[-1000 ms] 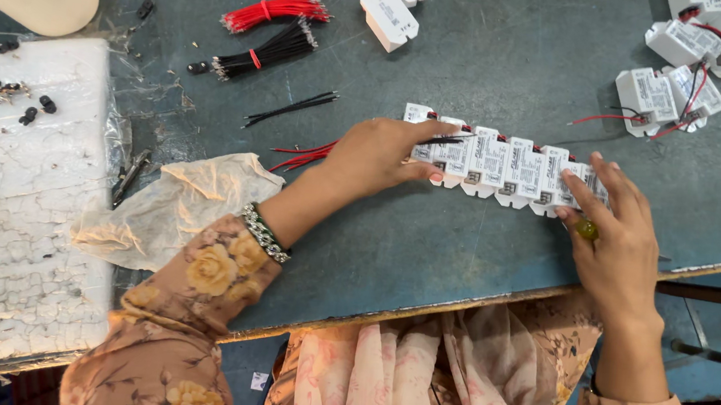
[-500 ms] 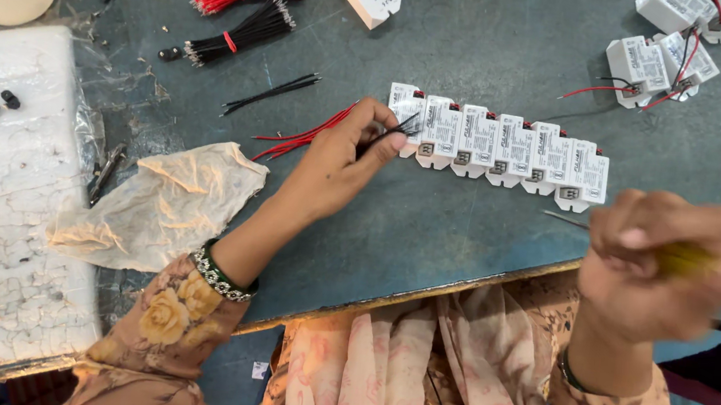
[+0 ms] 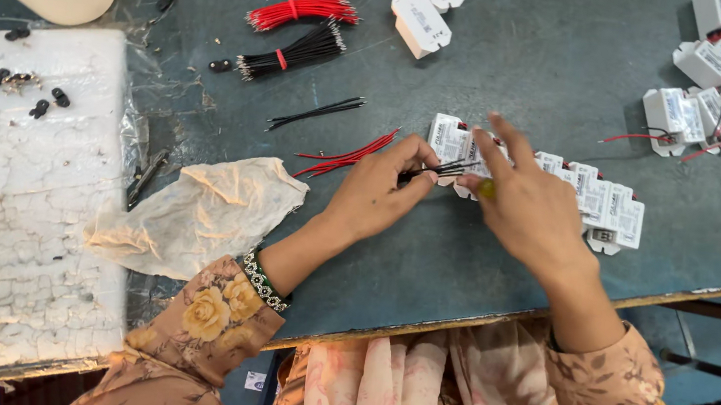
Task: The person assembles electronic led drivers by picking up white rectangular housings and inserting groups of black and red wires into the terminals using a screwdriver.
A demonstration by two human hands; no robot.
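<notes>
Several thin black wires (image 3: 437, 171) sit pinched in left-hand fingers (image 3: 414, 159) beside white boxes (image 3: 597, 201); right fingers spread.

right hand (image 3: 528, 209) hides white modules (image 3: 597, 201)

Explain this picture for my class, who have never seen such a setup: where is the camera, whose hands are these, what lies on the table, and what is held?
The camera sits on a person's head and looks down at their own two bare hands over a grey table. The left hand pinches thin black wires at the end of a row of small white boxes. The right hand rests on that row, with something small and yellow-green at its fingertips; what it is cannot be told. Also on the table: loose red wires, tied bundles of red wires and black wires, more white boxes, a crumpled bag and a white foam sheet.
</notes>
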